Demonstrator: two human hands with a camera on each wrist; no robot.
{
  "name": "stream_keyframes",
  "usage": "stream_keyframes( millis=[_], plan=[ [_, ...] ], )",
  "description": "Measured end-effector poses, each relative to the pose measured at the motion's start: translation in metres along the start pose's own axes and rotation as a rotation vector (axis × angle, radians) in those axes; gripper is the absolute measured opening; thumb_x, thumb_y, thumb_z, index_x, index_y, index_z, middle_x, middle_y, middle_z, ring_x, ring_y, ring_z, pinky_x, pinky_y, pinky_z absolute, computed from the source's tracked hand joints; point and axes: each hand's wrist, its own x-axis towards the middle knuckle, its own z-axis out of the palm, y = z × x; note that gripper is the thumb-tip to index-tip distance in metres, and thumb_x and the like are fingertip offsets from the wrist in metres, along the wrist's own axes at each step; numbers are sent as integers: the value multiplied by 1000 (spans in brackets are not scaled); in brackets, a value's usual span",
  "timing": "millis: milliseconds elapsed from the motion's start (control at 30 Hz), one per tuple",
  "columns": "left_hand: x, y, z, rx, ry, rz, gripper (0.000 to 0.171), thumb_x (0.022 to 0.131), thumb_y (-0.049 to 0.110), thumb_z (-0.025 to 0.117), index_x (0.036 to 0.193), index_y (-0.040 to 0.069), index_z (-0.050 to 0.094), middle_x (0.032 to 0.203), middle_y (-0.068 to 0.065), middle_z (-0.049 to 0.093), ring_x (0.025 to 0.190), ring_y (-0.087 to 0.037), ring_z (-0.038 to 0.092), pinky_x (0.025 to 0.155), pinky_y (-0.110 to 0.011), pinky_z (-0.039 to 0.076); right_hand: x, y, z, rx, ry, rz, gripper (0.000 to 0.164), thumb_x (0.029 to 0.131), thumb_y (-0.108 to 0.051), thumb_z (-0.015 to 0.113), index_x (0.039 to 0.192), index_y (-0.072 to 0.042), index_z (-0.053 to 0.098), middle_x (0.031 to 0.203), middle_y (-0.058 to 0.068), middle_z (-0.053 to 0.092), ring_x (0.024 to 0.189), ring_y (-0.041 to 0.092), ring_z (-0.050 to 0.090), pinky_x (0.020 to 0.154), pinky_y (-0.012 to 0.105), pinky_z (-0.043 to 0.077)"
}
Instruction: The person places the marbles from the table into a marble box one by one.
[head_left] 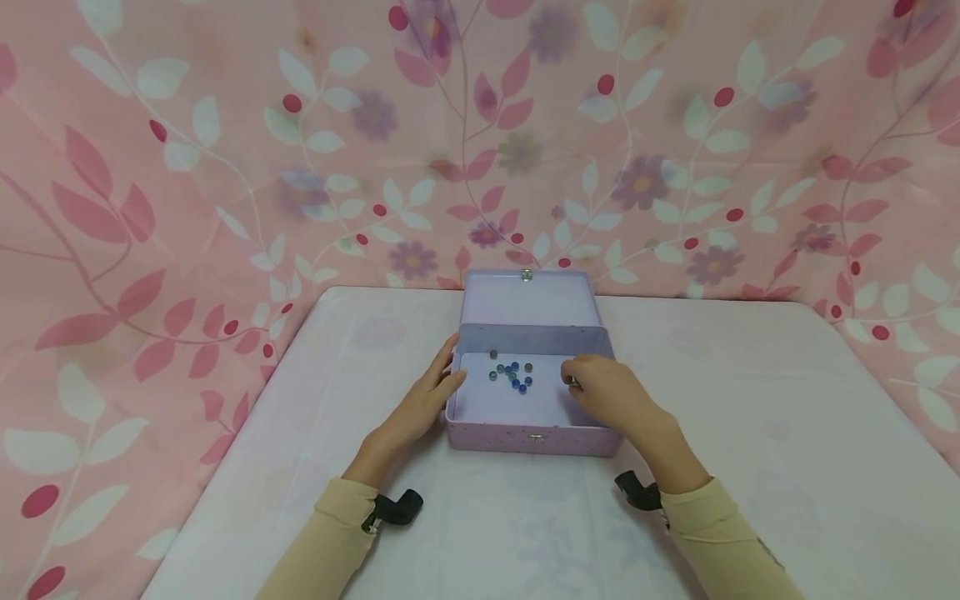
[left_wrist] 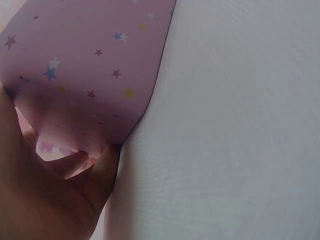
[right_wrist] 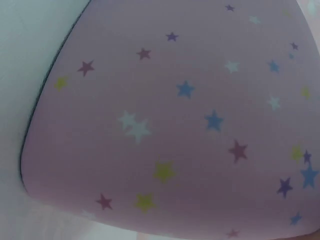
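Observation:
A pink tin box [head_left: 495, 438] with a star pattern stands open, its lid [head_left: 531, 298] tipped back behind it. Several blue and greenish glass marbles [head_left: 522, 389] lie loose on its pale floor, mostly left of the middle. My left hand [head_left: 427, 396] holds the box's left side, thumb over the rim and fingers against the outer wall [left_wrist: 85, 95]. Inside the right part of the box, my right hand [head_left: 607, 389] has its fingers curled and pinches a small marble [head_left: 574, 382], mostly hidden by the fingers. The right wrist view shows chiefly the starry outer wall [right_wrist: 185, 130].
The box rests on a white-covered table [head_left: 360, 350]. Behind and beside the table hangs a pink floral cloth [head_left: 480, 142]. A metal clasp [head_left: 536, 437] is on the box's front, and its catch [head_left: 527, 275] is on the lid edge.

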Motion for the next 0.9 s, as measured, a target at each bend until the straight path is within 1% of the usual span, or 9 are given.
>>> stream_keyframes(
  millis=[167, 300, 433, 633, 833, 900],
  plan=[
    [-1, 2, 2, 5, 25, 16, 63, 101, 54, 45, 154, 55, 10, 167, 1, 17, 154, -30, 22, 114, -63, 31, 1, -1, 2, -70, -10, -16, 7, 85, -5, 71, 89, -11, 73, 85, 3, 74, 72, 19, 64, 67, 40, 56],
    [-2, 3, 2, 11, 29, 16, 62, 102, 53, 45, 153, 55, 10, 167, -2, 18, 153, -32, 23, 113, -64, 32, 1, -1, 5, -119, -22, -21, 6, 84, -6, 73, 84, -12, 73, 78, 2, 72, 62, 15, 56, 59, 36, 52],
    [-2, 3, 2, 6, 27, 11, 62, 102, 52, 45, 153, 56, 10, 168, -2, 17, 153, -33, 23, 113, -64, 32, 2, -2, 7, -157, -6, -31, 10, 84, -5, 72, 78, -13, 71, 70, 0, 69, 56, 14, 49, 54, 34, 48],
    [-2, 3, 2, 12, 31, 9, 63, 100, 57, 44, 153, 56, 10, 168, -2, 17, 153, -33, 23, 113, -64, 32, 3, -4, 10, -187, 29, -41, 13, 81, -2, 71, 75, -13, 70, 67, 0, 68, 54, 13, 49, 52, 35, 47],
    [-3, 3, 2, 21, 27, 16, 66, 99, 60, 45, 155, 53, 10, 168, 1, 17, 154, -31, 21, 116, -63, 29, 3, -3, 10, -189, 5, -22, 10, 82, -5, 73, 76, -14, 71, 68, 0, 68, 55, 13, 48, 53, 34, 47],
    [-3, 3, 3, 22, 28, 18, 66, 99, 59, 45, 155, 52, 10, 168, 2, 17, 154, -30, 20, 116, -63, 29, 3, -2, 10, -187, -8, -16, 9, 83, -7, 73, 77, -14, 71, 69, 0, 68, 56, 13, 49, 54, 34, 47]
  ],
)
